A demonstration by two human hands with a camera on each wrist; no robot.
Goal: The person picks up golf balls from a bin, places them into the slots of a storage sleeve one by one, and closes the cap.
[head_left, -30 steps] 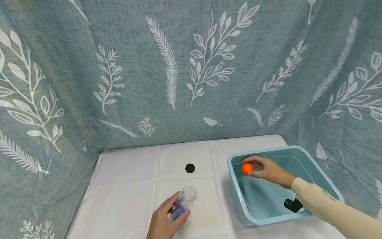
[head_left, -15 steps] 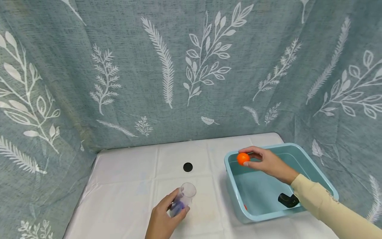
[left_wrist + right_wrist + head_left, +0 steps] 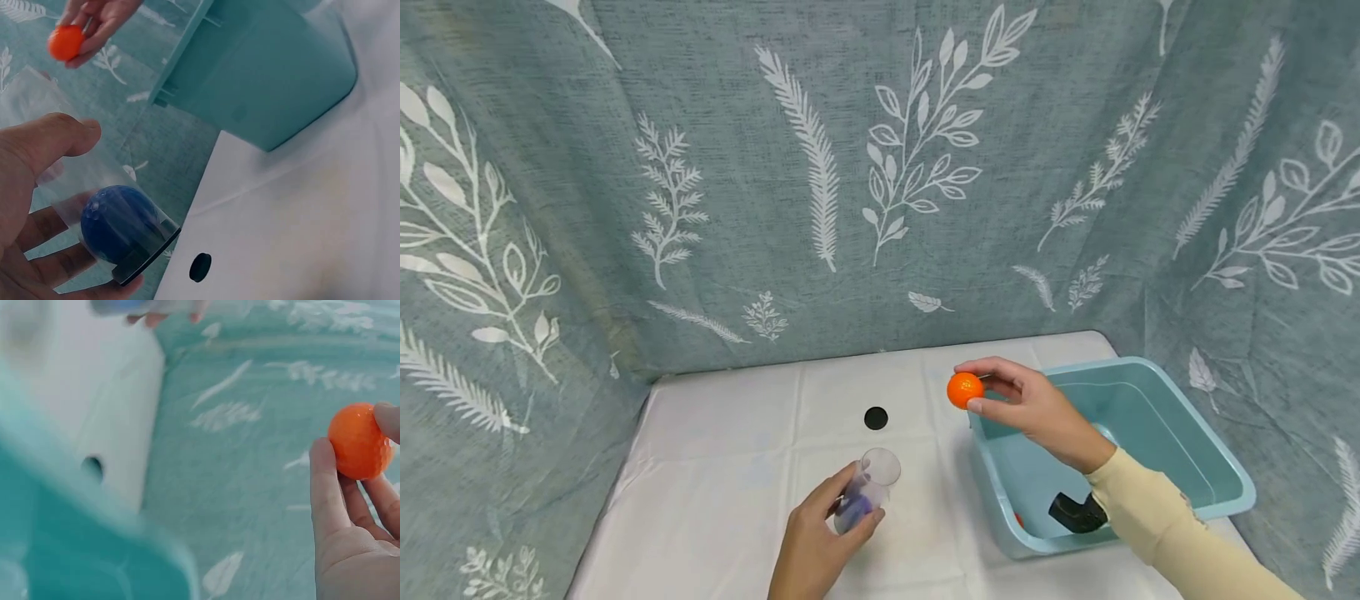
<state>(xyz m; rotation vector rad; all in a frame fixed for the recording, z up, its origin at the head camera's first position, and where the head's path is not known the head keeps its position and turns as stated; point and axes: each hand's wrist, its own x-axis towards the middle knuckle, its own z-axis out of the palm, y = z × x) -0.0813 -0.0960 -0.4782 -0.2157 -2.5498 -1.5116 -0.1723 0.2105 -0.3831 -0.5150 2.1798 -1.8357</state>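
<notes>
My left hand [image 3: 827,525] grips a clear plastic tube [image 3: 874,487] with an open mouth and a dark base. Inside, at the bottom, sits a dark blue ball [image 3: 119,223] with a dimpled surface. My right hand [image 3: 1030,404] pinches an orange golf ball [image 3: 965,390] between thumb and fingers, just off the left rim of the teal bin [image 3: 992,479]. Dimples show on the orange ball in the right wrist view. A gap separates the orange ball from the tube's mouth.
A black disc [image 3: 876,418] lies on the white-covered table [image 3: 722,450] beyond the tube. In the bin are a black bent piece [image 3: 1077,512] and a small red thing [image 3: 1018,519], mostly hidden by the wall. A patterned curtain [image 3: 850,317] hangs around the back and sides.
My right hand has lifted the orange golf ball up from inside the bin and carried it left past the rim. The left hand with the tube has risen slightly.
</notes>
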